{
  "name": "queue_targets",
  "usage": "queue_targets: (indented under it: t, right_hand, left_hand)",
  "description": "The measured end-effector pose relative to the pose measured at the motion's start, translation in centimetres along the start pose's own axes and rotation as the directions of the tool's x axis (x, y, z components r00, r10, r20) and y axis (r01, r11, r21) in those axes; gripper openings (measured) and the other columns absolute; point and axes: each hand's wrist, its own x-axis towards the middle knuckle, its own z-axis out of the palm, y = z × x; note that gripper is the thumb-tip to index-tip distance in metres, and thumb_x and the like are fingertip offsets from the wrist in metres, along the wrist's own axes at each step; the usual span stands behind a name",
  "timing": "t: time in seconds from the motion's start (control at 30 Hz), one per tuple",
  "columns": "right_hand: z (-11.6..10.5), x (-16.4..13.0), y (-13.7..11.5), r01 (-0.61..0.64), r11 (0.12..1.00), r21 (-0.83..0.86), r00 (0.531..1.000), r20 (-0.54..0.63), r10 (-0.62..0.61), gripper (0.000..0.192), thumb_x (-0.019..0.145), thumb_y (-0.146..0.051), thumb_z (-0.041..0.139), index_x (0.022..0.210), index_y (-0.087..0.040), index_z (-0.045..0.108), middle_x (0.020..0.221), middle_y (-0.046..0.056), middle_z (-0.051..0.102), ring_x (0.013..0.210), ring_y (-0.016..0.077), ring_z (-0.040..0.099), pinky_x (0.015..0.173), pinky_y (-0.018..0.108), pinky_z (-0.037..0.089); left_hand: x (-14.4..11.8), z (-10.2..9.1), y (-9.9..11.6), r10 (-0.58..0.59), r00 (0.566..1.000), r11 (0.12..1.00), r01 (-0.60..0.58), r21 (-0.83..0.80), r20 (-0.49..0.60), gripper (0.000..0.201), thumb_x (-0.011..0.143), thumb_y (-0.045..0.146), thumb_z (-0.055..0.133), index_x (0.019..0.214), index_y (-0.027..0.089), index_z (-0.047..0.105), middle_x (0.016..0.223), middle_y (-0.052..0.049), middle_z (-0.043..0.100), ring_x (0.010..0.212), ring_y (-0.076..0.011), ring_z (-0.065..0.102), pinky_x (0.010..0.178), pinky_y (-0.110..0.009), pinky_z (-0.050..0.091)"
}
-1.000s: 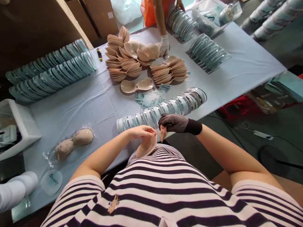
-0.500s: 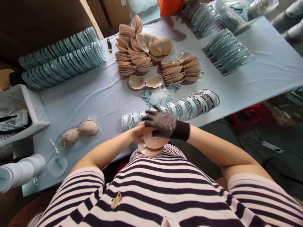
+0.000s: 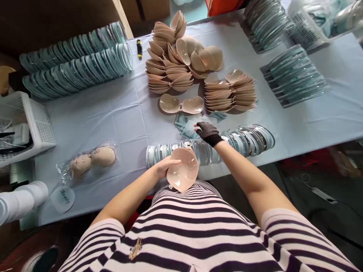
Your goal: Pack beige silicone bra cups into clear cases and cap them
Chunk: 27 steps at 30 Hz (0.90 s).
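At lower centre, the person's left hand (image 3: 165, 167) grips an unbagged beige stick-on bra (image 3: 185, 173). The gloved right hand (image 3: 208, 132) is over printed packets (image 3: 188, 132), mid-frame; whether its fingers grasp one is unclear. One bagged bra (image 3: 103, 156) lies lower left; unbagged bras (image 3: 181, 82) are stacked upper centre.

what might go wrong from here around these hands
The right hand's forearm crosses the row of clear, rounded plastic containers, so it might knock them out of line. Only the left hand holds the glossy beige bra cup, by one side, so it could slip. The white and teal printed packets lie loose and overlapping; a brush might scatter them.
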Motion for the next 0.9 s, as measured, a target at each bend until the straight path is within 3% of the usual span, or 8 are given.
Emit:
queue_targets:
  t: [0.07,0.17,0.33,0.6,0.67,0.73,0.83,0.9]
  right_hand:
    - [0.4,3.5,1.0,-0.178,0.960,-0.218,0.980,0.046,0.192,0.046,0.089,-0.036,0.063,0.129,-0.014,0.059,0.129,0.018,0.064,0.115,0.0305,0.061,0.096,0.041,0.047]
    - [1.9,6.1,1.3,-0.190,0.903,-0.386,0.961,0.114,0.251,0.055,0.082,-0.033,0.071,0.129,-0.008,0.057,0.121,0.024,0.065,0.110,0.0320,0.062,0.092,0.040,0.046]
    - [2.8,6.3,1.4,-0.126,0.884,-0.450,0.970,0.133,0.206,0.033,0.086,-0.029,0.063,0.113,-0.013,0.071,0.121,0.024,0.064,0.112,0.0343,0.061,0.090,0.042,0.046]
    - [-0.4,3.8,1.0,-0.200,0.923,-0.328,0.976,0.013,0.217,0.034,0.098,-0.031,0.045,0.112,-0.013,0.071,0.117,0.018,0.069,0.107,0.0269,0.064,0.086,0.034,0.045]
    - [-1.8,1.9,-0.3,-0.131,0.963,-0.236,0.991,-0.067,0.118,0.034,0.097,-0.031,0.045,0.112,-0.013,0.069,0.117,0.017,0.070,0.106,0.0262,0.064,0.088,0.034,0.047]
    - [-3.0,-0.9,-2.2,0.095,0.988,-0.123,0.979,-0.166,-0.115,0.032,0.096,-0.031,0.046,0.112,-0.014,0.068,0.121,0.015,0.068,0.110,0.0260,0.062,0.095,0.036,0.046]
    - [-3.4,-6.1,-5.2,0.496,0.862,-0.104,0.844,-0.175,-0.507,0.026,0.089,-0.026,0.053,0.107,-0.016,0.069,0.130,0.014,0.064,0.122,0.0280,0.056,0.107,0.044,0.039]
    - [-2.5,-9.4,-6.6,0.620,0.771,-0.146,0.767,-0.094,-0.634,0.025,0.086,-0.024,0.058,0.107,-0.016,0.069,0.127,0.014,0.067,0.122,0.0297,0.056,0.111,0.049,0.036]
  left_hand:
    - [0.3,-0.1,-0.1,0.032,0.996,0.996,-0.039,-0.082,-0.088,0.045,0.068,0.027,0.083,0.108,0.011,0.069,0.098,-0.014,0.075,0.089,-0.0275,0.071,0.081,-0.036,0.054]
    - [0.9,0.2,-0.1,0.041,0.979,0.970,-0.088,-0.229,-0.202,0.034,0.074,0.024,0.077,0.105,0.012,0.069,0.095,-0.012,0.075,0.089,-0.0260,0.072,0.087,-0.037,0.055]
    - [1.5,0.4,0.2,0.032,0.976,0.908,-0.118,-0.403,-0.214,0.036,0.081,0.024,0.069,0.114,0.011,0.066,0.108,-0.015,0.073,0.101,-0.0279,0.070,0.098,-0.043,0.053]
    - [2.0,0.5,0.6,0.044,0.968,0.892,-0.149,-0.426,-0.247,0.037,0.085,0.026,0.062,0.118,0.011,0.063,0.105,-0.014,0.074,0.099,-0.0286,0.071,0.100,-0.049,0.051]
    - [2.0,0.5,0.4,0.027,0.966,0.901,-0.136,-0.413,-0.259,0.036,0.086,0.028,0.060,0.118,0.011,0.063,0.103,-0.014,0.074,0.099,-0.0291,0.071,0.099,-0.049,0.051]
    - [2.1,0.7,0.2,0.060,0.966,0.907,-0.158,-0.389,-0.252,0.040,0.087,0.035,0.061,0.120,0.011,0.062,0.102,-0.015,0.074,0.101,-0.0299,0.070,0.098,-0.049,0.052]
    - [2.0,1.4,0.0,0.238,0.958,0.889,-0.281,-0.363,-0.160,0.058,0.085,0.057,0.062,0.126,0.015,0.061,0.112,-0.015,0.072,0.109,-0.0312,0.067,0.097,-0.047,0.052]
    - [1.9,2.2,-0.1,0.325,0.942,0.875,-0.332,-0.353,-0.080,0.070,0.082,0.068,0.060,0.130,0.017,0.060,0.120,-0.015,0.070,0.114,-0.0320,0.065,0.097,-0.047,0.052]
